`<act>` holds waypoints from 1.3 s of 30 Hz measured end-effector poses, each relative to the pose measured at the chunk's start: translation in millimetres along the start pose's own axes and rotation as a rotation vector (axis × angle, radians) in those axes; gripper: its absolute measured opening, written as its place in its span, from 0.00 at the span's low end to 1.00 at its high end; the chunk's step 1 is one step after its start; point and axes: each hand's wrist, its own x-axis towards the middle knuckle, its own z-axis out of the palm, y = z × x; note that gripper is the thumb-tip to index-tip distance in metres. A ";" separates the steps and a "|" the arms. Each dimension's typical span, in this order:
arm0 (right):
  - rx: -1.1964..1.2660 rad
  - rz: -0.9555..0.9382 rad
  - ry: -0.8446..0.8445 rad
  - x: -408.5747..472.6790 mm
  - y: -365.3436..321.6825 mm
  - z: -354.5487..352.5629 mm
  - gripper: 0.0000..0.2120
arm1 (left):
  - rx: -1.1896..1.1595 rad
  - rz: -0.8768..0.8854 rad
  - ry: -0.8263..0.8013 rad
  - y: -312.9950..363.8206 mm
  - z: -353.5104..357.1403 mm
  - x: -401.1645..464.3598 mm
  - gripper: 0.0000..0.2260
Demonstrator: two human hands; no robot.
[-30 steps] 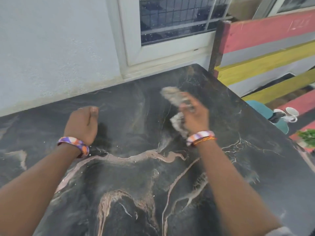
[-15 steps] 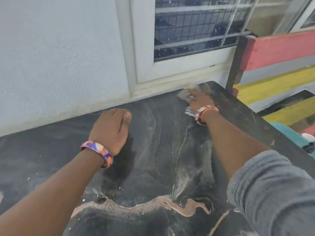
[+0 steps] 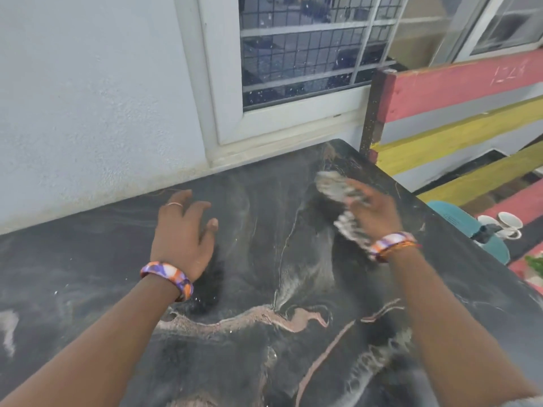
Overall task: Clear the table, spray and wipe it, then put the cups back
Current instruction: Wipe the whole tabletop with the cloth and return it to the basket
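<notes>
While right hand [image 3: 374,214] grips one cloth [image 3: 338,189] on table [image 3: 264,333]:
left hand [image 3: 182,233] loose, empty; two cups [image 3: 509,224] well right of grip.

The table [image 3: 264,333] is black stone veined in pink and white. A grey-white cloth [image 3: 338,189] lies on it. Both wrists wear bangles [image 3: 169,277] mottled purple, orange and white. Behind stand a pale blue-white wall [image 3: 88,98] and planks [image 3: 455,113] striped red, grey and yellow. White cups [image 3: 509,223] sit on a teal stool [image 3: 452,214].
</notes>
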 end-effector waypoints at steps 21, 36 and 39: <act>0.078 -0.043 -0.086 -126.7 6.9 -30.4 0.21 | -0.039 -0.005 -0.096 18.5 -27.1 -98.4 0.10; -0.545 0.124 -0.025 -262.2 65.0 -71.7 0.25 | -0.060 0.120 -0.183 19.0 -44.3 -185.6 0.22; -0.415 -0.187 -0.230 -316.1 16.6 12.1 0.26 | -0.044 -0.012 -0.136 -0.2 -69.1 -216.2 0.20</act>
